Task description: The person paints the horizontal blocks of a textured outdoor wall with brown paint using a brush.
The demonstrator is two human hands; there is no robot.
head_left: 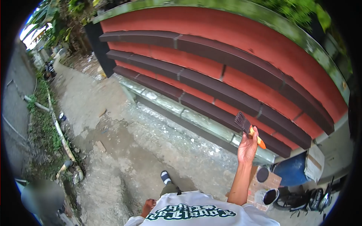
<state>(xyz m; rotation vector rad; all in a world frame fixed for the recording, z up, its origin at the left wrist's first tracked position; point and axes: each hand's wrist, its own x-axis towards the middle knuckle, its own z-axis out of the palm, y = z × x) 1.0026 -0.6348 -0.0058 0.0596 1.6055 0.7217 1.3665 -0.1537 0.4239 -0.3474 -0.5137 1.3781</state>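
My right hand is raised in front of the wall, its fingers closed round the yellow and orange handle of a paintbrush. The dark, paint-covered bristles point up and left and overlap the lowest brown ledge in this view. Behind the brush, the red wall carries more brown ledges, split by thin grey lines. Low by my shirt, my left hand hangs with curled fingers, far from the wall; no object shows in it.
Below the ledges runs a pale, worn concrete bench. To the lower right stand an open container of dark paint, a dark round lid, a blue barrel and a motorbike. Pipes lie along the left of the concrete path.
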